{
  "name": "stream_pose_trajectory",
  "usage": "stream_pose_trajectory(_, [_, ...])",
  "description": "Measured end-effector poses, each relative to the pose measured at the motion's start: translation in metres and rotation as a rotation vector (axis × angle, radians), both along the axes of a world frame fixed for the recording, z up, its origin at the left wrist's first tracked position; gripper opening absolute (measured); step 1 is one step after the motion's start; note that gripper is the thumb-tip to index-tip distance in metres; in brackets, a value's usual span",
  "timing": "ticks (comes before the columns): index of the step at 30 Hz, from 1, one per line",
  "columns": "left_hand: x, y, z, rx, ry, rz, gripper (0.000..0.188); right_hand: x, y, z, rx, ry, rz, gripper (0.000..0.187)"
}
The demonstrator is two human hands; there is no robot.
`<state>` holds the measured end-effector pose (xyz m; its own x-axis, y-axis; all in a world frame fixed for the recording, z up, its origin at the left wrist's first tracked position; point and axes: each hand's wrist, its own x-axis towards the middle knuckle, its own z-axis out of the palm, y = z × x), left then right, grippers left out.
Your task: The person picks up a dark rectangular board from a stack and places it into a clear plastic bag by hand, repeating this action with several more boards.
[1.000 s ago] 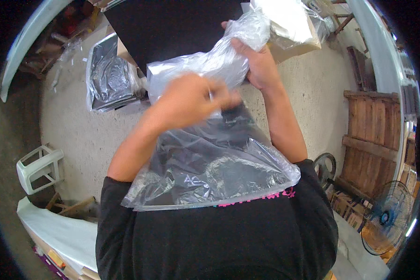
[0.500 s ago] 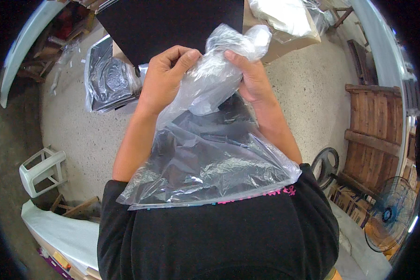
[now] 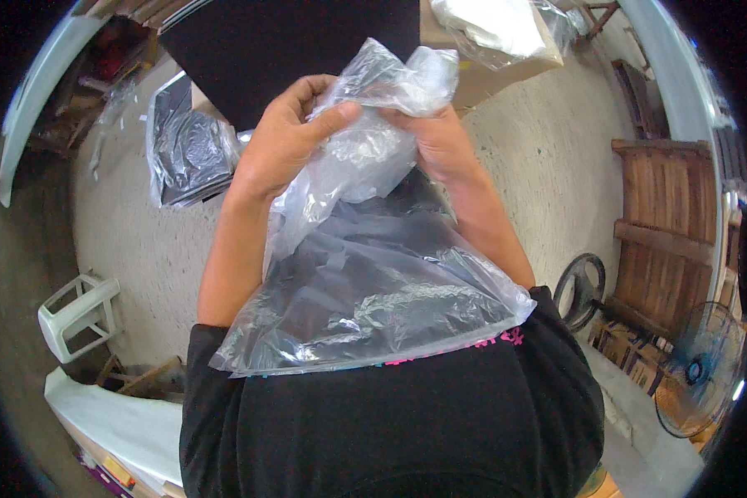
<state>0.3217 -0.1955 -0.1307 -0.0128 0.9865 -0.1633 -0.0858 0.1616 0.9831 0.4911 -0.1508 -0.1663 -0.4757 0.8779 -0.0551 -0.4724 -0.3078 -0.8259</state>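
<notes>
A large clear plastic bag (image 3: pixel 382 282) spreads across my chest and lap, its upper part bunched up between my hands. My left hand (image 3: pixel 295 133) is closed on the bunched plastic, thumb pressed on its left side. My right hand (image 3: pixel 436 141) grips the other side, its fingertips partly hidden under a fold of the film. Beyond my hands lies a flat black panel (image 3: pixel 299 50), its near edge just past my left fingers. Whether anything is inside the bunched part cannot be made out.
Black items in clear plastic (image 3: pixel 192 145) lie at the left. A cardboard box (image 3: pixel 506 70) with white wrapped material stands at the far right. Around me are a white stool (image 3: pixel 79 315), a wooden pallet (image 3: pixel 664 224), a black steering-wheel-like ring (image 3: pixel 579 290) and a fan (image 3: pixel 695 373).
My right thumb has gone beneath a fold of the plastic, and the bunched top has flopped over it. Both hands have shifted slightly to the left.
</notes>
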Motion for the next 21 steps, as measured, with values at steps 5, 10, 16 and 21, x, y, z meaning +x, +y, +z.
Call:
stream_pose_trajectory(5, [-0.004,0.002,-0.004,0.040,0.005,0.035,0.020,0.000,0.004,-0.006,0.046,-0.084,-0.041,0.024])
stream_pose_trajectory(10, [-0.005,0.002,-0.008,0.025,-0.040,0.128,0.019,0.002,0.007,-0.002,-0.084,0.129,0.007,0.019])
stream_pose_trajectory(16, [-0.002,0.002,-0.001,-0.001,0.182,0.246,0.019,0.001,0.006,0.000,-0.082,0.017,-0.006,0.020])
stream_pose_trajectory(21, [-0.001,0.000,-0.001,0.147,0.185,0.124,0.023,0.003,0.008,0.001,-0.052,0.019,-0.037,0.026])
